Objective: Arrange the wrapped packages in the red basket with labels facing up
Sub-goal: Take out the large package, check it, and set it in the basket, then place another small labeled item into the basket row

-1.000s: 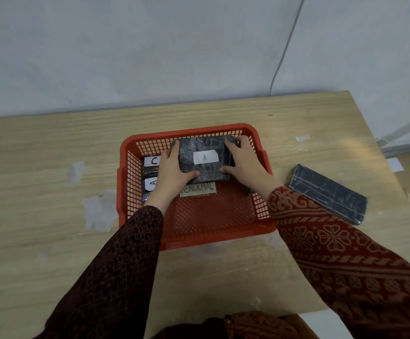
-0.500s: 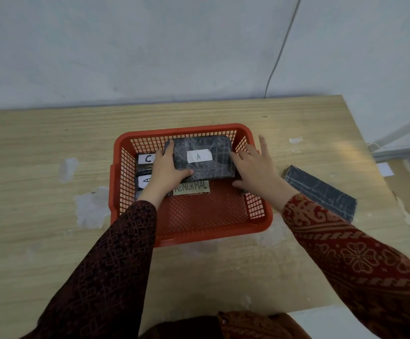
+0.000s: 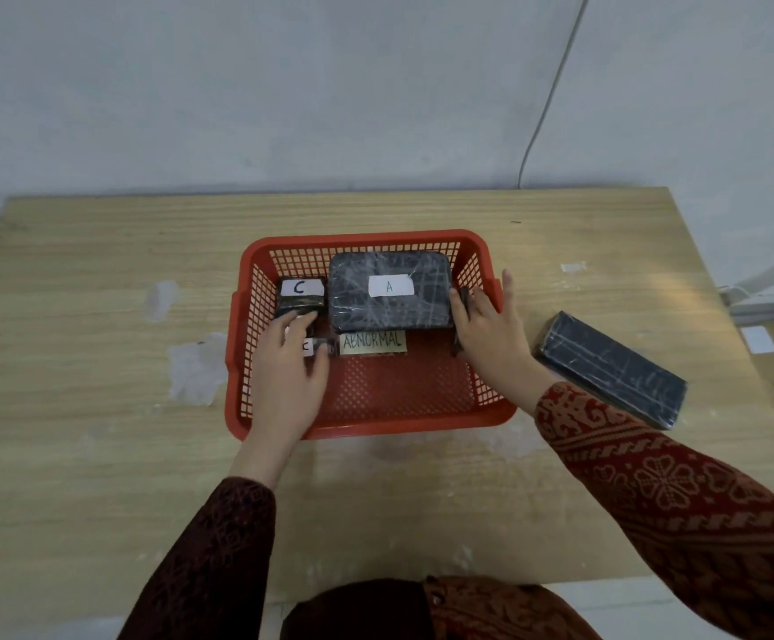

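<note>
The red basket (image 3: 375,424) stands mid-table. A large dark wrapped package (image 3: 389,316) lies flat at its back, its white "A" label facing up. A small package (image 3: 301,295) labelled "C" sits at the back left. Another small package (image 3: 319,347) lies in front of it, mostly under my left hand (image 3: 288,367), whose fingers rest loosely on the small packages. My right hand (image 3: 491,334) hovers at the basket's right wall, fingers spread, touching a dark package edge (image 3: 464,298) wedged there. A long dark package (image 3: 611,369) lies on the table to the right, no label showing.
A paper tag reading "ABNORMAL" (image 3: 373,341) lies on the basket floor in front of the large package. The wooden table (image 3: 98,362) has worn pale patches. A wall and a hanging cable (image 3: 546,99) are behind it.
Both hands have come off the "A" package, which now lies flat at the basket's back. My left hand went down-left to the small packages. My right hand shifted to the right wall.
</note>
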`<state>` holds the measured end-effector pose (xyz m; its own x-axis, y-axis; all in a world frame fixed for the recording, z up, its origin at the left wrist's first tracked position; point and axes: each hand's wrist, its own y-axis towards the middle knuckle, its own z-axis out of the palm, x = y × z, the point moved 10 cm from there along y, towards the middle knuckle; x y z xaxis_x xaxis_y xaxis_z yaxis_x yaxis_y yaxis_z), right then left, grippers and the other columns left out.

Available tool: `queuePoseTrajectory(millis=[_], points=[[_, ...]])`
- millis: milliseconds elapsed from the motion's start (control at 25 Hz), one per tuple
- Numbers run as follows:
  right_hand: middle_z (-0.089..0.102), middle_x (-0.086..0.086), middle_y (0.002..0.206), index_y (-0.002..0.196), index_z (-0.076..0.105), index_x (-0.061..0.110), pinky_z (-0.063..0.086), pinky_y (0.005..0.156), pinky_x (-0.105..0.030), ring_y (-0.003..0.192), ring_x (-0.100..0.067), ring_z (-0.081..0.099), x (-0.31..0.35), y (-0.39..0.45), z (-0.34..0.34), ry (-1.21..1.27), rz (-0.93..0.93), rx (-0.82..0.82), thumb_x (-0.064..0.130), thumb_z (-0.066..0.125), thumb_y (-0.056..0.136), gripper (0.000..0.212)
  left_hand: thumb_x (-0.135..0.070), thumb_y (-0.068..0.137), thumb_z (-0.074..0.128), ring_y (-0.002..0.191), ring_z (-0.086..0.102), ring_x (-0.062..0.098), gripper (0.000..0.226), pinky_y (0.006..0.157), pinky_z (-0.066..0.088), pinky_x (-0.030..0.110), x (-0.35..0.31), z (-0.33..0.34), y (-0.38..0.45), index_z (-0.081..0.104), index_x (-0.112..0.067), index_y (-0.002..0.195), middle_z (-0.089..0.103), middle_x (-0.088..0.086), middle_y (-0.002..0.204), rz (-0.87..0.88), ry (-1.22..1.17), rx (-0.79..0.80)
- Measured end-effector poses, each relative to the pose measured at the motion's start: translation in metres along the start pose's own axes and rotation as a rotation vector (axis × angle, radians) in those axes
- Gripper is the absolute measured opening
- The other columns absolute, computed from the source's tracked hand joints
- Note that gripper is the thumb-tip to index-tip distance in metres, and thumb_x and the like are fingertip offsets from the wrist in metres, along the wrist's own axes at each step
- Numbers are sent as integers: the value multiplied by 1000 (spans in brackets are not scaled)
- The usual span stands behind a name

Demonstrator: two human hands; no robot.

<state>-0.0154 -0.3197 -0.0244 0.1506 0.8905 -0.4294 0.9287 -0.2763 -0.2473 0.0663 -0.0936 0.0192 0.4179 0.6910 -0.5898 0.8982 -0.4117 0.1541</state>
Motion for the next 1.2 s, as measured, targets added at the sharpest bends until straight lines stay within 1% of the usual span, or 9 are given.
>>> queuePoseTrajectory(millis=[160,240,320,400,560,760,960,1080,1200], points=[[44,-18,145,143,30,3,-7,113,-62,137,-29,34,-2,-13,-7,124,-6,-2,21,52,93,58,-4,85,63,123,47,39,35,104,38,52,32,-34,-18,61,-1,120,54,22,129,30,105,-100],[55,-15,135,138,38,6,9,116,-58,130,-28,43,-8,-26,-18,220,23,-44,25,47,95,48,-4,87,61,130,42,37,37,106,37,52,49,-33,-22,58,-3,124,48,22,137,16,88,-58],[69,-10,99,114,56,11,41,95,-47,101,-29,59,-25,-41,-43,427,73,-230,35,40,96,34,-7,90,57,136,35,33,37,109,34,46,58,-25,-26,55,-4,127,39,18,146,-6,56,-16],[60,-4,67,87,57,11,41,61,-34,68,-28,60,-46,-51,-57,693,148,-325,42,37,96,38,-11,92,54,139,31,28,35,106,33,37,60,-20,-27,54,-6,127,33,14,151,-12,32,-17],[67,-24,70,78,61,-3,52,56,-44,63,-38,64,-50,-33,-37,1352,271,-140,47,38,97,58,-15,93,52,139,32,23,33,101,35,31,64,-17,-27,55,-9,126,30,10,153,-1,15,-29],[71,-11,88,107,59,5,59,53,-23,61,-18,73,39,-18,-22,2086,266,196,24,50,97,23,-15,95,50,139,32,16,33,103,32,24,66,-18,-29,56,-9,127,29,7,155,-4,-43,-30],[65,-6,101,101,63,17,59,63,-21,71,-10,66,126,-10,-17,1802,175,381,15,59,92,10,-20,95,47,139,34,19,33,100,36,24,68,-19,-29,55,-12,127,26,5,156,4,-75,-11],[62,-6,107,109,64,16,55,69,-27,75,-14,64,130,5,-30,1511,131,288,16,64,87,22,-23,96,44,140,33,18,35,103,37,26,69,-19,-29,54,-13,127,25,5,156,19,-93,-5],[62,-12,122,120,59,14,49,84,-35,103,-26,60,143,23,-53,1184,-98,270,17,66,85,36,-23,96,42,142,29,17,36,106,32,23,70,-19,-28,55,-13,128,24,5,156,25,-108,-5]])
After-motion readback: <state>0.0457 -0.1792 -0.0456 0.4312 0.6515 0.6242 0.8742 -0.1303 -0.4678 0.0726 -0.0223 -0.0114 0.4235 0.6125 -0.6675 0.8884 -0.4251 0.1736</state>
